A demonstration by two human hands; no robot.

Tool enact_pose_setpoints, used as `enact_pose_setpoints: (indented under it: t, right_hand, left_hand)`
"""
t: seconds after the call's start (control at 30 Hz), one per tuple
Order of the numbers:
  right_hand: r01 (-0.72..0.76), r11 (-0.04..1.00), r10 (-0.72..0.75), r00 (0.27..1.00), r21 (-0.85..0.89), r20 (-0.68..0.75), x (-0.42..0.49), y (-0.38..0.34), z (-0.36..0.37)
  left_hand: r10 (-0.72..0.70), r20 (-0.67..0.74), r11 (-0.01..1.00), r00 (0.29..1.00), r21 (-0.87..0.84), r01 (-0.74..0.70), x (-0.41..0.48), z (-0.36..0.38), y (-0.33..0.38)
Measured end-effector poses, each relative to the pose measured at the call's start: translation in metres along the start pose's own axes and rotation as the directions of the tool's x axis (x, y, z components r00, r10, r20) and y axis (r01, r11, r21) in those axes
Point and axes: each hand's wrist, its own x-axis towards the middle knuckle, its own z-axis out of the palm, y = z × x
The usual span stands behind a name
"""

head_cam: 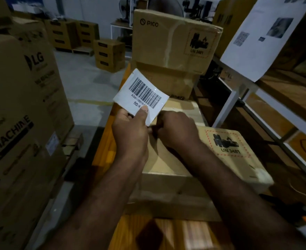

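Observation:
A white barcode label [141,92], slightly curled, is held up above a cardboard box [228,150] that carries a red-dashed UN 3481 mark. My left hand [130,130] pinches the label's lower edge, thumb on its printed face. My right hand [175,130] is curled at the label's lower right corner, fingers closed there; the exact contact is hidden behind the knuckles. Both hands hover over the near box on a wooden table [105,145].
A taller PICO box [172,40] stands behind the near one. Large LG cartons [22,109] wall off the left. A shelf frame [239,91] with a hanging printed sheet [267,33] lies right. More cartons [109,55] sit on the floor beyond.

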Motion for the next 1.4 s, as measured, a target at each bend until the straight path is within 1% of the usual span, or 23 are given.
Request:
enact_pose_setpoints:
  t: [0.07,0.1,0.17,0.23,0.3,0.37,0.5,0.57,0.67,0.8,0.87,0.93,1.07,1.1,1.17,1.23,1.33,1.4]
  right_hand:
    - [0.07,0.996,-0.071,0.997,-0.054,-0.015,0.001,-0.005,0.003]
    - [0.106,0.994,-0.106,0.994,-0.026,-0.002,-0.009,-0.007,0.0]
    - [0.168,0.984,-0.172,0.983,0.067,0.065,-0.044,-0.008,-0.008]
    - [0.192,0.978,-0.204,0.964,0.082,0.173,-0.084,-0.009,-0.022]
    - [0.183,0.982,-0.188,0.949,0.043,0.252,-0.11,-0.012,-0.034]
    - [0.155,0.988,-0.15,0.944,0.006,0.293,-0.112,-0.015,-0.036]
    - [0.122,0.992,-0.124,0.945,0.027,0.301,-0.076,-0.012,-0.02]
    - [0.092,0.996,-0.092,0.942,0.013,0.323,-0.049,-0.01,-0.01]
    - [0.105,0.994,-0.086,0.937,-0.04,0.34,-0.032,-0.015,-0.005]
    - [0.107,0.992,-0.083,0.943,-0.059,0.321,-0.074,-0.021,-0.024]
    - [0.119,0.992,-0.093,0.928,-0.05,0.361,-0.104,-0.023,-0.039]
    - [0.095,0.993,-0.058,0.915,-0.074,0.398,-0.116,-0.02,-0.044]
    - [-0.003,0.997,0.027,0.942,-0.072,0.334,-0.073,-0.009,-0.026]
    - [-0.005,0.997,0.03,0.948,-0.079,0.316,-0.057,-0.006,-0.02]
    - [0.06,0.993,-0.026,0.952,-0.1,0.306,-0.033,-0.007,-0.011]
    - [0.14,0.987,-0.111,0.951,-0.083,0.288,-0.033,-0.014,-0.01]
    - [0.252,0.967,-0.242,0.947,-0.02,0.212,-0.071,-0.019,-0.017]
    - [0.255,0.967,-0.254,0.942,0.025,0.221,-0.095,-0.01,-0.025]
  left_hand:
    - [0.011,-0.015,1.0,1.0,-0.027,-0.012,0.002,-0.002,0.001]
    - [0.017,-0.023,0.999,1.0,-0.036,-0.018,0.004,-0.004,0.002]
    - [0.026,-0.037,0.999,0.999,-0.026,-0.027,0.006,-0.005,-0.001]
    - [0.027,-0.048,1.0,0.998,-0.011,-0.027,0.006,-0.005,-0.004]
    - [0.023,-0.048,0.999,0.999,-0.024,-0.024,0.006,-0.002,-0.006]
    - [0.018,-0.036,1.0,0.999,-0.02,-0.019,0.007,0.0,-0.006]
    - [0.019,0.05,0.999,0.999,0.049,-0.021,0.005,0.0,-0.007]
    - [0.009,0.07,0.999,0.998,0.05,-0.013,0.004,0.0,-0.005]
    - [0.002,0.069,0.998,0.998,0.058,-0.006,0.003,-0.001,-0.002]
    - [0.026,0.007,0.999,1.0,0.023,-0.026,0.005,-0.001,-0.002]
    - [0.03,-0.003,0.999,1.0,0.013,-0.03,0.005,0.0,-0.004]
    - [0.021,0.009,0.999,1.0,0.034,-0.021,0.005,0.001,-0.006]
    - [0.01,0.06,0.998,0.998,0.065,-0.013,0.003,0.003,-0.006]
    - [0.003,0.067,0.998,0.998,0.065,-0.008,0.002,0.003,-0.005]
    - [-0.013,0.059,0.998,0.998,0.063,0.009,0.002,0.001,-0.001]
    - [-0.01,0.022,0.999,1.0,0.036,0.009,0.006,-0.004,0.003]
    - [-0.011,-0.012,1.0,1.0,-0.025,0.011,0.01,-0.007,0.006]
    - [-0.009,0.015,1.0,1.0,-0.013,0.009,0.005,-0.003,0.003]
